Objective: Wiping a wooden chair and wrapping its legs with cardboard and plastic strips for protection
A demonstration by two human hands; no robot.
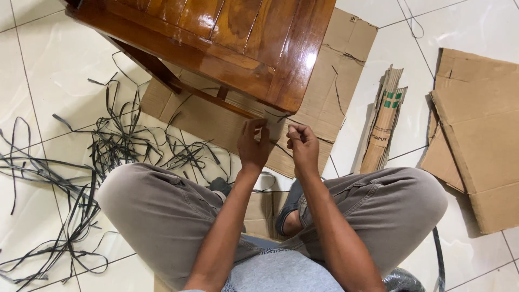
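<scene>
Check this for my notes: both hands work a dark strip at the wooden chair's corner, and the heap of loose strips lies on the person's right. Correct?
Not quite. In the head view the heap of loose strips lies on the person's left. Both the left hand and the right hand do work a dark strip at the wooden chair corner.

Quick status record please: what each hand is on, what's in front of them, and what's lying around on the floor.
left hand: fingers pinched at a thin dark strap, just below the corner of the wooden chair
right hand: pinched close beside the left, at the same strap
posture: person seated on the tiled floor, knees spread
under the chair: flat cardboard sheet
left side: loose pile of dark straps
right side: folded cardboard bundle, then a larger cardboard piece
</scene>
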